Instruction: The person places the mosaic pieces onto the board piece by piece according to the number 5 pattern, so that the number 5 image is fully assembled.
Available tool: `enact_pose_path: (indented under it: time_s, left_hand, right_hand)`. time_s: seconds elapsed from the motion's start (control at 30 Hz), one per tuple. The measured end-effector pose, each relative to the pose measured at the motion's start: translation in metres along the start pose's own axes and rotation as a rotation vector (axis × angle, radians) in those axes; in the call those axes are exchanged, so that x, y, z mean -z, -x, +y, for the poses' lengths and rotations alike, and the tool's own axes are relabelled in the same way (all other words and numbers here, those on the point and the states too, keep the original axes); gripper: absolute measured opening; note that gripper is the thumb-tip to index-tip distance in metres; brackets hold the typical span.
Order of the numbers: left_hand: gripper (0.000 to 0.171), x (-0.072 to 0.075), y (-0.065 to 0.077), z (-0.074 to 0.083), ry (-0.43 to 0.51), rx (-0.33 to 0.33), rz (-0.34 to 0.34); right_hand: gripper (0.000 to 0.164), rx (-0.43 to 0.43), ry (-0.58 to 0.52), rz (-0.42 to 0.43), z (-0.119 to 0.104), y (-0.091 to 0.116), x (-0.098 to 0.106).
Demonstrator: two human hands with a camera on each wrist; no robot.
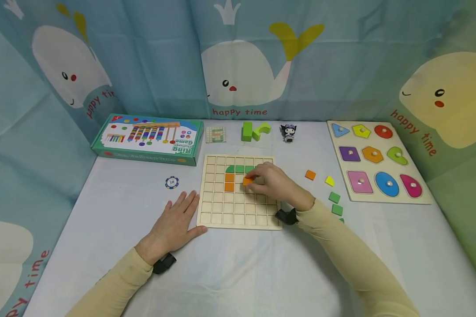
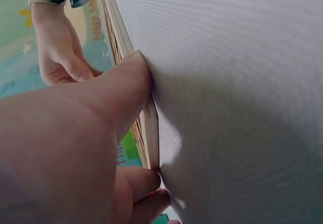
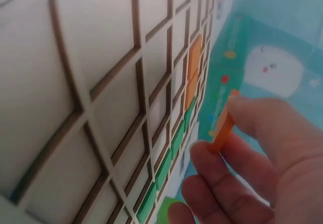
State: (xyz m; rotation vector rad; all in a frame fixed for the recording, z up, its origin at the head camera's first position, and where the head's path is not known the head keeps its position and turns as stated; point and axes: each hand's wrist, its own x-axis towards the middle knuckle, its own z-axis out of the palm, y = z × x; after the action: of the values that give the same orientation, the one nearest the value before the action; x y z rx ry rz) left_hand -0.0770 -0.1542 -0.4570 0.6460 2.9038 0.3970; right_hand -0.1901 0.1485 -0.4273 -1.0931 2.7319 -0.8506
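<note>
A pale wooden grid board (image 1: 217, 207) lies on the table. On it a row of green tiles (image 1: 239, 169), the leftmost with a rounded corner, runs across an upper row, and two orange tiles (image 1: 229, 182) sit below its left end. My right hand (image 1: 275, 182) pinches an orange square tile (image 3: 224, 125) between thumb and fingertips, over the board to the right of those orange tiles. In the right wrist view that tile is tilted and apart from the grid. My left hand (image 1: 174, 224) rests flat with fingers spread, thumb and fingertips at the board's lower left edge.
Right of the board lie loose tiles: orange (image 1: 310, 175), yellow (image 1: 329, 181) and green (image 1: 334, 197). A shape puzzle (image 1: 381, 176) stands farther right. Behind are a game box (image 1: 146, 140), pattern card (image 1: 216, 134), green blocks (image 1: 247, 131) and figurine (image 1: 288, 132). A chip (image 1: 172, 182) lies left.
</note>
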Motion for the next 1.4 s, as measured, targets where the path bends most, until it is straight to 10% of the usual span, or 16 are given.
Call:
enact_pose_path:
  time_s: [0.67,1.4]
  left_hand:
    - [0.088,0.001,0.000,0.001,0.004,-0.003,-0.003]
    - [0.089,0.000,0.000,0.000,0.000,0.002,0.004]
  right_hand:
    - [0.015,0.119,0.185,-0.027,-0.010,-0.015,-0.022]
    - [0.010,0.049,0.110,0.049,0.003,0.012,-0.008]
